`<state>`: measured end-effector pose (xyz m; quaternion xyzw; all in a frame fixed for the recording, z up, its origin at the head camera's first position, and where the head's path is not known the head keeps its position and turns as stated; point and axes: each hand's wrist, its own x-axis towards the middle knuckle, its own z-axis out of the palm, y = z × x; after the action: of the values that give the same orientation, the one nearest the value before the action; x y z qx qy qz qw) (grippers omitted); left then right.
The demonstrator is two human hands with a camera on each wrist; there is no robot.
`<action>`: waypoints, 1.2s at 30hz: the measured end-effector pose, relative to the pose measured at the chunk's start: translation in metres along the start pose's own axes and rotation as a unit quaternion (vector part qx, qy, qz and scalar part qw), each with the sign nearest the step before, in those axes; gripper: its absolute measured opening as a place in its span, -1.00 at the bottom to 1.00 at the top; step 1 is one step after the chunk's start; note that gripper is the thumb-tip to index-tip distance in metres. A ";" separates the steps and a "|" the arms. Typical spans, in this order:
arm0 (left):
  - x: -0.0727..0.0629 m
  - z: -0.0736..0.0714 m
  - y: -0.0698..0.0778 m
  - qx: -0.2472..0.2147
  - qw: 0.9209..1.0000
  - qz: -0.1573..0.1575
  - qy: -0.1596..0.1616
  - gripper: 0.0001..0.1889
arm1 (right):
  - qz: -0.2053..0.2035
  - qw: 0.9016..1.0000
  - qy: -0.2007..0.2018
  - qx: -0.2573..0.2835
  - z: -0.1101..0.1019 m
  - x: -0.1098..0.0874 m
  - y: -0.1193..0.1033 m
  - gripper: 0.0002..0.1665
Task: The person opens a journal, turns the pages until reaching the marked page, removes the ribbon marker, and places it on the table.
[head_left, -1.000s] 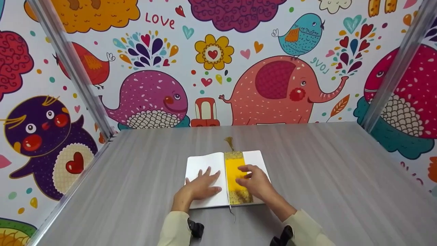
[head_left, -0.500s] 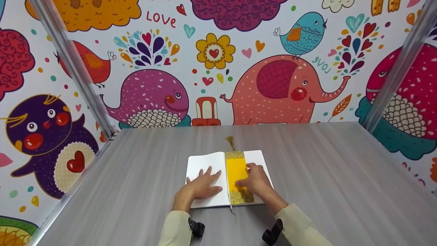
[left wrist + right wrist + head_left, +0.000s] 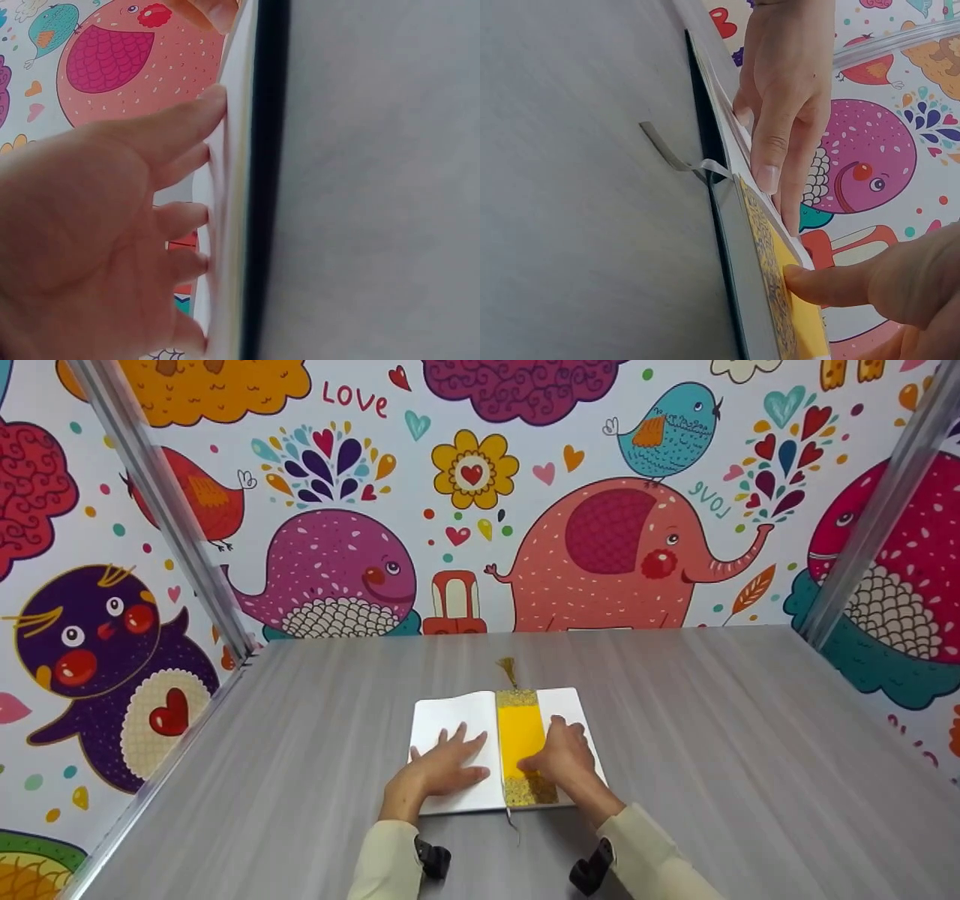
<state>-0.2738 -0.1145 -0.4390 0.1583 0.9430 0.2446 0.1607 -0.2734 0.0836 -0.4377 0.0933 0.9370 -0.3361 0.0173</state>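
An open notebook (image 3: pixel 450 716) with blank white pages lies on the table. On its right page, along the spine, is a yellow bookmark (image 3: pixel 519 731) with glittery gold ends and a gold tassel (image 3: pixel 508 669) past the notebook's far edge. My left hand (image 3: pixel 442 769) rests on the left page, fingers spread; in the left wrist view its fingertips meet the paper. My right hand (image 3: pixel 566 754) is at the bookmark's right edge, fingers curled beside it. In the right wrist view the right thumb (image 3: pixel 832 285) presses the bookmark's face; the other fingers are mostly hidden there.
A thin ribbon marker (image 3: pixel 514 826) hangs from the spine over the notebook's near edge. The grey wood-grain table (image 3: pixel 315 735) reaches back to a wall (image 3: pixel 480 547) with cartoon animals. Metal posts (image 3: pixel 157 502) stand at the corners.
My right hand has shifted slightly right from over the bookmark, its fingers curling in at the right edge and its thumb coming down on the bookmark. The left hand stays on its page.
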 end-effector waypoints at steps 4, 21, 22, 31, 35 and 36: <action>0.000 0.000 0.001 0.001 1.000 -0.003 0.001 -0.34 | -0.004 1.000 -0.009 0.006 0.000 -0.001 0.000 0.09; 0.002 0.000 0.002 0.007 1.000 0.000 -0.001 -0.34 | 0.047 0.996 -0.065 0.041 -0.012 0.007 0.000 -0.25; 0.002 0.000 0.002 0.008 1.000 0.000 -0.001 -0.34 | 0.049 0.996 -0.068 0.041 -0.012 0.008 0.000 -0.25; 0.000 0.000 0.002 0.007 1.000 0.003 0.000 -0.35 | 0.075 0.994 -0.084 0.009 -0.012 0.015 -0.005 -0.32; -0.001 0.001 0.002 0.003 1.000 0.000 0.002 -0.35 | 0.093 0.991 -0.098 0.005 -0.012 0.016 -0.010 -0.36; -0.001 0.001 0.001 0.002 1.000 0.001 0.003 -0.35 | 0.094 0.991 -0.100 0.002 -0.012 0.016 -0.011 -0.37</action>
<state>-0.2718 -0.1136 -0.4388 0.1587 0.9439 0.2431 0.1573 -0.2908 0.0859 -0.4231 0.1467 0.9169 -0.3429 0.1418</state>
